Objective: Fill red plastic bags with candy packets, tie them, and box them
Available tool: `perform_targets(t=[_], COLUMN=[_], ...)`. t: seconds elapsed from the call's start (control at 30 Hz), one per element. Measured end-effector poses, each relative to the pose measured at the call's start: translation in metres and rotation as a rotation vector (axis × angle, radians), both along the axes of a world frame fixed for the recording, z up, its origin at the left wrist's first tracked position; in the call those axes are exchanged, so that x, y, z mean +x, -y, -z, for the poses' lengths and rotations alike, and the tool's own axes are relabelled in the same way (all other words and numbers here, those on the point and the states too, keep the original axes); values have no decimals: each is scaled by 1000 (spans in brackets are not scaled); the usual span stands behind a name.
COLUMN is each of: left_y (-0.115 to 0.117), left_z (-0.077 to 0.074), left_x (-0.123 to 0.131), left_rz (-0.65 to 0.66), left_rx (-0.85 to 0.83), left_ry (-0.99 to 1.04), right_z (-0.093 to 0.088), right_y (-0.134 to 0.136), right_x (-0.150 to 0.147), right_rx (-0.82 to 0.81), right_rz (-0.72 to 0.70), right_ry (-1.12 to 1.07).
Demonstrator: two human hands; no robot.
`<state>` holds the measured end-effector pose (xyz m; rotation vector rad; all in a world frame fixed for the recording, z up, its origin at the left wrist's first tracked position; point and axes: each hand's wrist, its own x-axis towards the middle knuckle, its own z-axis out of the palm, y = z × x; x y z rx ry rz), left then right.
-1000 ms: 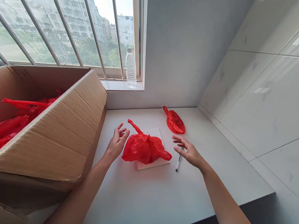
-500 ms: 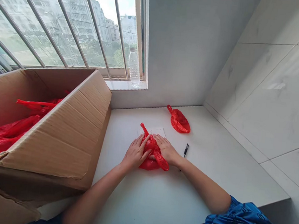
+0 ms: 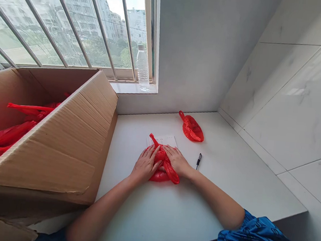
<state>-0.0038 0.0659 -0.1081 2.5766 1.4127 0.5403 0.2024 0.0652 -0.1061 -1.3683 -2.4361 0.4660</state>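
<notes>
A knotted red plastic bag (image 3: 160, 176) lies on the white countertop, its twisted end pointing away and a loop of plastic flopping toward the front right. My left hand (image 3: 145, 163) clasps it from the left, with outstretched fingers along its side and the thumb across its front. From the right, my right hand (image 3: 177, 162) presses on it with fingers laid over the top. Between them the two hands hold the bag; its contents are hidden. Partly under it is a white sheet of paper (image 3: 167, 140) with small marks. Right of my right hand lies a black pen (image 3: 199, 160), partly behind my forearm.
Another knotted red bag (image 3: 192, 129) lies at the back of the countertop (image 3: 229, 172). On the left stands a large open cardboard box (image 3: 62, 141) with red bags (image 3: 8, 134) inside. A clear water bottle (image 3: 143, 70) stands on the sill of the barred window. Tiled wall (image 3: 306, 104) borders the right.
The view has shifted slightly, so the box sits a little farther left and higher. My hands stay around the red bag with almost the same hold.
</notes>
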Motion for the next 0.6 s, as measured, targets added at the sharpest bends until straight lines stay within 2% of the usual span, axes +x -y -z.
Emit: perform_targets(t=[0.13,0.23,0.33,0.43,0.53,0.6], left_y=[-1,-3,2,20,50,70], left_z=[4,7,0,-27,-68,-97], left_x=[1,2,1,-3,-4,-1], left_rz=[14,24,30,48,66,85], left_rx=[-7,-23,-28,0,30,30], left_ry=[41,106,153,265,344,304], right_z=[3,4,-4,-23,-46,-61], right_y=[-1,1,8,23,41,53], right_x=[-1,0,2,3,5,6], right_rx=[-9,16,58,106,148,191], right_rz=[0,10,-11,-48,-46,-123], right_ry=[-10,-119,-223,-292,-431,-498])
